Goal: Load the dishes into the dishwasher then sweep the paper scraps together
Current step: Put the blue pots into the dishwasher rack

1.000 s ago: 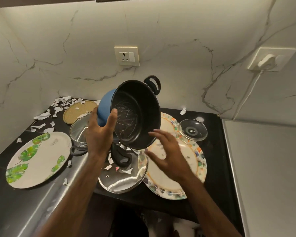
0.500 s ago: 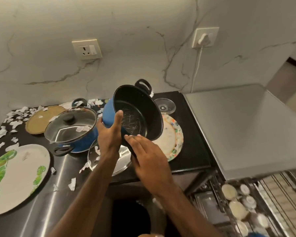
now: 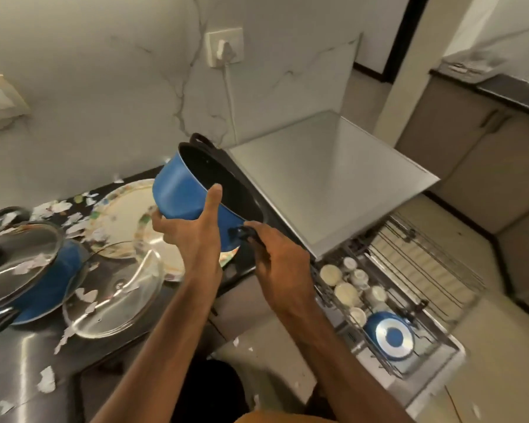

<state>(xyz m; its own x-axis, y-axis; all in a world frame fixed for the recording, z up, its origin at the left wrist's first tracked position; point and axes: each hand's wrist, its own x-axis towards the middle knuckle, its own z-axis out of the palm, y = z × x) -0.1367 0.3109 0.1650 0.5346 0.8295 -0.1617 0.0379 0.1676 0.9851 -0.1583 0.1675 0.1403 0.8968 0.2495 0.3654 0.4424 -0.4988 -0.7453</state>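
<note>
A blue pot (image 3: 180, 190) with a black inside is held tilted in the air above the counter's right end. My left hand (image 3: 193, 233) grips its wall, thumb up along the rim. My right hand (image 3: 275, 254) holds the pot's near black handle (image 3: 242, 233). Below to the right, the pulled-out wire dish rack (image 3: 409, 270) holds several small white cups (image 3: 345, 291) and an upturned blue pot (image 3: 390, 335). Torn paper scraps (image 3: 61, 212) lie over the dark counter.
On the counter: a patterned plate (image 3: 119, 215), a loose glass lid (image 3: 113, 297), and a second blue pot with a glass lid (image 3: 22, 270). A steel top (image 3: 327, 178) sits over the rack. A plugged wall socket (image 3: 225, 50) is behind. A few scraps are on the floor.
The view has swung right, bringing the dish rack fully into sight. The pot has moved right, turned its blue outside toward me, and my right hand has taken its handle.
</note>
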